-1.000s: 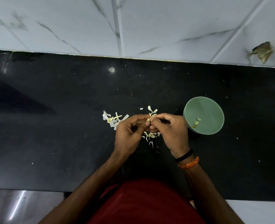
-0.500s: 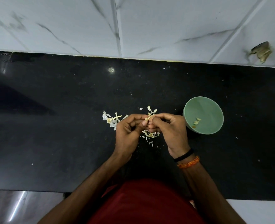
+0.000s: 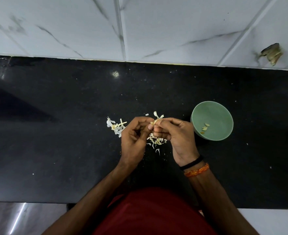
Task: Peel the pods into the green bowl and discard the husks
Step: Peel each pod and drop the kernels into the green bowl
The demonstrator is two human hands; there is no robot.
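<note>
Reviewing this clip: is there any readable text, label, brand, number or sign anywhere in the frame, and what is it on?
None: no readable text, number or logo shows in this view.
green bowl: plain, no marking visible.
black counter: only specks and husk scraps.
white wall tiles: grey veining, no print.
Wristbands on the right hand: no lettering visible.
Both hands, left hand too, pinch a pod, itself unmarked.

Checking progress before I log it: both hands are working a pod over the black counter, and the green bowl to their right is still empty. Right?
Not quite. The head view shows the green bowl already holds a few peeled pieces. The rest stands: left hand and right hand pinch a pod over the black counter.
</note>
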